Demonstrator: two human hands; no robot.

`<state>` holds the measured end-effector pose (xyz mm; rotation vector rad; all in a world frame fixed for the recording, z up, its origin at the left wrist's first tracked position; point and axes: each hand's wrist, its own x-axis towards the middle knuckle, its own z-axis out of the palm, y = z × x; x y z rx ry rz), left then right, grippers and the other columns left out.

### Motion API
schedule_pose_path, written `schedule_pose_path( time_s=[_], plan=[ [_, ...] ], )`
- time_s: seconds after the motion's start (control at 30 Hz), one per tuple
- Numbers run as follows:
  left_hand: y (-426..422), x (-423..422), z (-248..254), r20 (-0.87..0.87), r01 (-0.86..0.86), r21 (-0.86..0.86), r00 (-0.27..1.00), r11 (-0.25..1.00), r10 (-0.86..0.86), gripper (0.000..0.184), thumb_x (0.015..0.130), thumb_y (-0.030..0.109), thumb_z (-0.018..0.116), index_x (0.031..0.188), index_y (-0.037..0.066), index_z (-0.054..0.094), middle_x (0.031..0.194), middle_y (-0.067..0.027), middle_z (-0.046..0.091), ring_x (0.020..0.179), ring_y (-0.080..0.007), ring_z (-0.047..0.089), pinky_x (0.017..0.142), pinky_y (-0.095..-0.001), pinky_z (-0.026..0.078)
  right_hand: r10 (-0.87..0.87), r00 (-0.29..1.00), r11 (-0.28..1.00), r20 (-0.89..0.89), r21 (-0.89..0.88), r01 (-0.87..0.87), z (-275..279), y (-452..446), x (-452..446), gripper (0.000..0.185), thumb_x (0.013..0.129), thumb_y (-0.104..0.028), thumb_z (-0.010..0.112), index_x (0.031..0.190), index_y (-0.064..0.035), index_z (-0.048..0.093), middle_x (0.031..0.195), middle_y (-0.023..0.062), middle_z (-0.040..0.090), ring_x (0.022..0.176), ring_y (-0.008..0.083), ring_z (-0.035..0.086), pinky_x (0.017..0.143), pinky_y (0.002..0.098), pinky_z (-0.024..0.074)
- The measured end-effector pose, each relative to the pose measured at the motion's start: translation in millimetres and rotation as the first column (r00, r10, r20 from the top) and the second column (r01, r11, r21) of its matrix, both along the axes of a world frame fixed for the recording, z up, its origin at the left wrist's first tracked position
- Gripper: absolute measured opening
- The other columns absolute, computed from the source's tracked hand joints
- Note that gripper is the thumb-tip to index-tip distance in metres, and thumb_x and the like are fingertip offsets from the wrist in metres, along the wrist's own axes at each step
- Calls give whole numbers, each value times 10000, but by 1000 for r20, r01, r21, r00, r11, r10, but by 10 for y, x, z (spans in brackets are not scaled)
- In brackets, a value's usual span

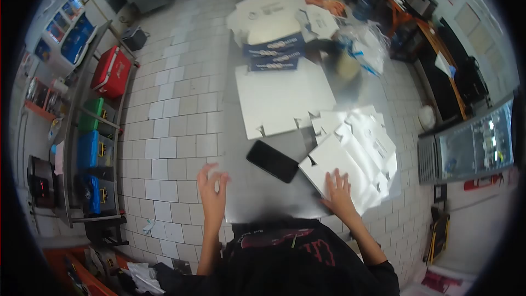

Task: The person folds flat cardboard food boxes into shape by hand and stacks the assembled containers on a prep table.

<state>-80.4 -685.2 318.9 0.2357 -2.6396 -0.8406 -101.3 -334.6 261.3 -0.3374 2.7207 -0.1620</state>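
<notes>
My right hand [338, 193] lies with spread fingers on the nearest of several overlapping flat white cardboard blanks [334, 159] at the right side of the metal table [263, 203]. Off the table's left edge, my left hand [212, 186] is raised over the floor, fingers curved and apart, holding nothing. Between the hands, a black phone [272, 161] rests on the metal, its corner close to the blanks. Beyond it lies a larger flat white sheet [282, 98] with notched edges.
Dark blue printed cartons [274, 55] and more cardboard [268, 13] are piled farther up the table. Clear plastic bags [372, 46] lie at its right. A metal shelf with a red cooler [112, 71] stands left across the tiled floor [181, 115]. A glass-front fridge [474, 140] is at right.
</notes>
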Motion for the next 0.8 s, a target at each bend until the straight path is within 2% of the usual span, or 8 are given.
schedule_pose_path(
  time_s=[0.23, 0.3, 0.33, 0.47, 0.6, 0.7, 0.73, 0.8],
  plan=[
    [463, -50, 231, 66, 202, 340, 969, 919, -237, 212, 852, 95, 537, 1060, 55, 530, 1052, -151, 508, 1102, -316, 451, 908, -358, 383, -116, 973, 881, -198, -474, 9, 310, 279, -58, 454, 697, -271, 729, 1111, -141, 596, 1235, 98, 493, 1125, 304, 397, 946, 398, 353],
    [535, -21, 219, 147, 297, 407, 912, 864, -383, 210, 857, 94, 534, 1059, 39, 530, 1018, -157, 548, 1027, -301, 530, 886, -344, 415, -110, 990, 756, 89, -639, 141, 221, 477, -136, 365, 757, -280, 680, 1057, -81, 619, 1062, 91, 597, 1021, 235, 498, 840, 365, 409],
    [559, -9, 202, 144, 303, 406, 910, 862, -388, 210, 857, 94, 534, 1059, 39, 530, 1018, -157, 548, 1027, -301, 530, 886, -344, 415, -329, 906, 479, 267, -779, 404, 140, 464, -95, 213, 805, -206, 629, 924, -30, 657, 786, 97, 645, 717, 154, 551, 649, 299, 443],
    [702, -62, -4, 132, 301, 746, 807, 594, -576, 239, 903, 154, 491, 1082, 4, 544, 952, -125, 619, 922, -242, 609, 862, -319, 454, -440, 894, 615, 83, -698, 367, 302, 593, -173, 212, 827, -176, 602, 833, 31, 646, 586, 114, 597, 511, 121, 507, 520, 269, 415],
    [1009, -219, -43, 79, -24, 996, 689, 86, -721, 345, 957, 282, 384, 1177, 48, 508, 1053, -124, 603, 1004, -232, 583, 884, -317, 465, -503, 851, 604, -150, -766, 222, 1068, 276, 103, 133, 807, -91, 585, 833, 24, 648, 690, 141, 628, 608, 166, 582, 599, 276, 452],
    [1245, -331, -103, 19, -297, 904, 748, -308, -663, 414, 945, 340, 385, 1219, 39, 464, 1137, -140, 557, 1052, -234, 552, 911, -341, 460, -144, 975, 634, -171, -773, -41, 1347, 135, 556, 264, 775, 37, 526, 1009, -41, 619, 954, 113, 640, 815, 226, 621, 718, 298, 477],
    [1144, -308, -525, -93, 5, 993, 674, -120, -733, 506, 919, 367, 430, 1262, -1, 379, 1175, -140, 515, 1070, -243, 532, 908, -363, 449, -48, 991, 632, -128, -772, -69, 1402, 46, 675, 344, 776, 74, 497, 1072, -67, 598, 1027, 88, 635, 895, 224, 620, 761, 304, 479],
    [1243, -336, -413, -23, -153, 976, 639, -156, -768, 517, 916, 376, 429, 1267, 0, 374, 1184, -141, 507, 1077, -247, 524, 909, -366, 446, 46, 977, 652, -207, -735, -187, 1280, -52, 855, 527, 748, 105, 471, 1210, -144, 516, 1247, 100, 512, 1028, 226, 552, 859, 316, 430]
  ],
)
